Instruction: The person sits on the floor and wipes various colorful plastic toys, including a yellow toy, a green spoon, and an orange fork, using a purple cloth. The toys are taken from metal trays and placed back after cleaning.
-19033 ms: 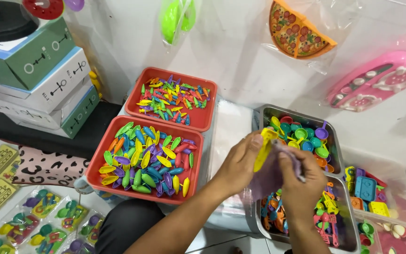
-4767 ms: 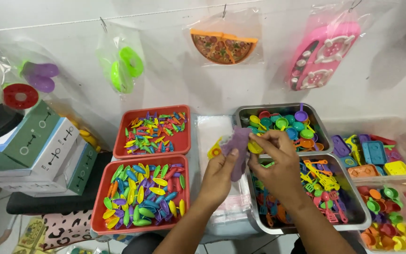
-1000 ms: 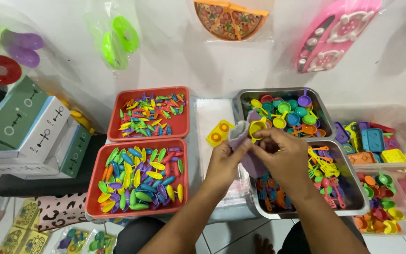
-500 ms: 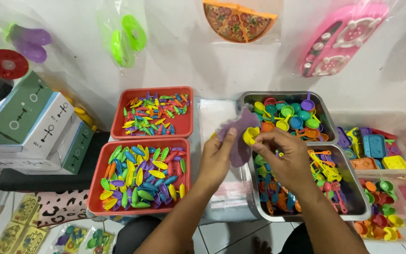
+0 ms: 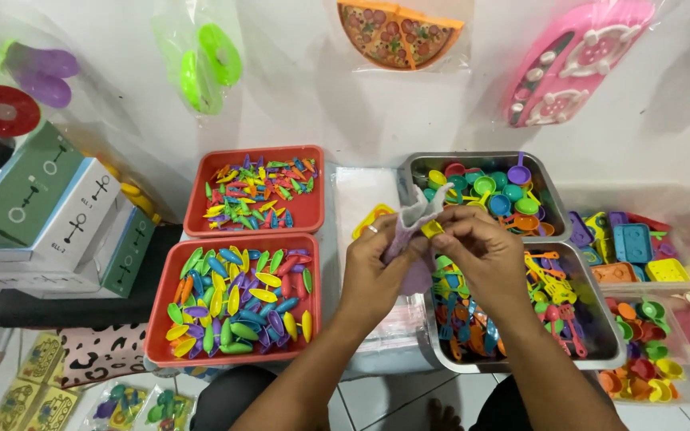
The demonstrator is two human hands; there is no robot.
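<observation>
- Head view, looking down: small clear plastic bag (image 5: 415, 219) with a pale purple toy piece inside, held up between both hands, above the gap between the red trays and the metal trays.
- Left hand (image 5: 377, 271) closed round the bag's lower part, ring on one finger, fingers curled, thumb pressed to the plastic.
- Right hand (image 5: 481, 255) pinching the bag's upper edge with fingertips, a small yellow piece (image 5: 433, 229) caught at the pinch; rest of the fingers loosely bent.
- Judged progress: bag partly filled, mouth not yet closed, so packing of this bag seems midway; plenty of loose pieces left in every tray.
- Just behind the hands: yellow toy plate (image 5: 370, 219) on a stack of flat clear bags (image 5: 361, 191).
- Right of the hands: far metal tray (image 5: 553, 179) with little coloured cups and bowls; near metal tray (image 5: 600, 335) with small toy tools.
- Left: near red tray (image 5: 161, 319) with leaf-shaped coloured pieces; far red tray (image 5: 313, 215) with smaller mixed pieces.
- Far left: stacked cardboard boxes (image 5: 49, 215).
- On the wall: bagged toys, among them a pizza toy (image 5: 397, 32).
</observation>
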